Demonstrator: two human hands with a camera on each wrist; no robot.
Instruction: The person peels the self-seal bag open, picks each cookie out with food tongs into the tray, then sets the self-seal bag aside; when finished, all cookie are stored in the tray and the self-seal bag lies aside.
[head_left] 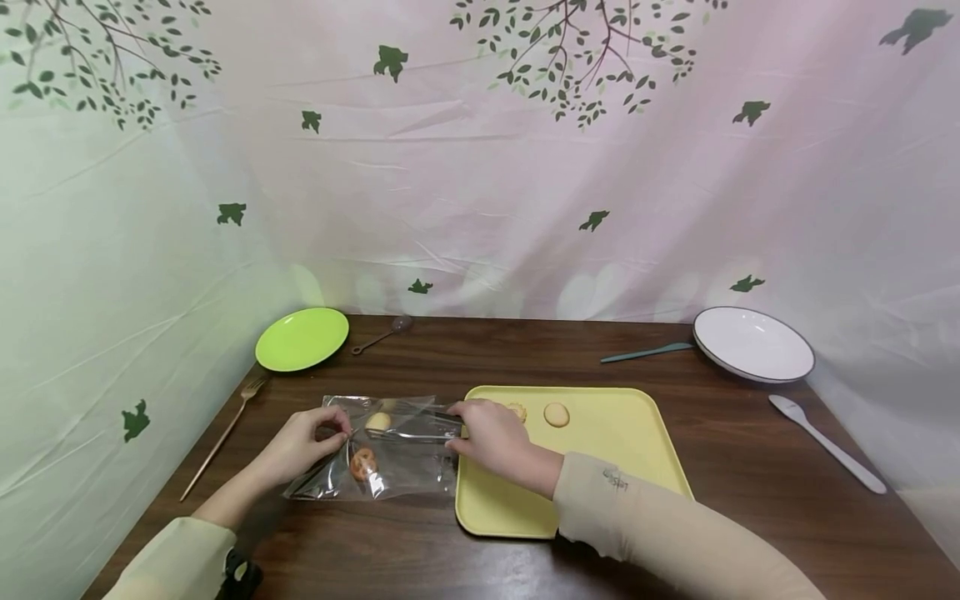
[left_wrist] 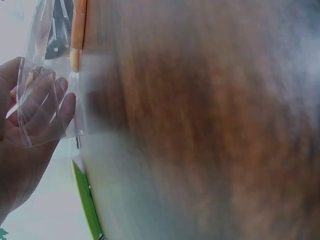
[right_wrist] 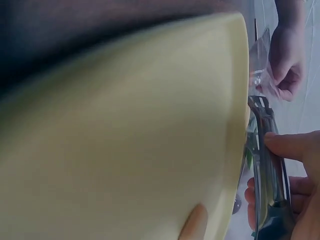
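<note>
My left hand (head_left: 303, 446) pinches the edge of a clear plastic bag (head_left: 408, 479) lying on the table; the same bag (left_wrist: 42, 115) shows in front of the fingers in the left wrist view. My right hand (head_left: 495, 437) grips metal tongs (right_wrist: 270, 170), which reach leftward toward the bag. Inside the bag's outline are a brown cookie (head_left: 363, 464) with holes and a pale round cookie (head_left: 378, 422) near the tongs' tips. Whether the tips hold the pale cookie I cannot tell. Under my right forearm is a yellow tray (head_left: 630, 467) with a pale oval cookie (head_left: 557, 414) and a partly hidden scalloped cookie (head_left: 517, 411).
A green plate (head_left: 302, 339), a dark spoon (head_left: 382, 335) and a copper-coloured fork (head_left: 222, 437) lie on the left. To the right are a white plate (head_left: 753, 343), a teal knife (head_left: 647, 353) and a white knife (head_left: 827, 443). A patterned cloth (head_left: 480, 183) hangs behind the table.
</note>
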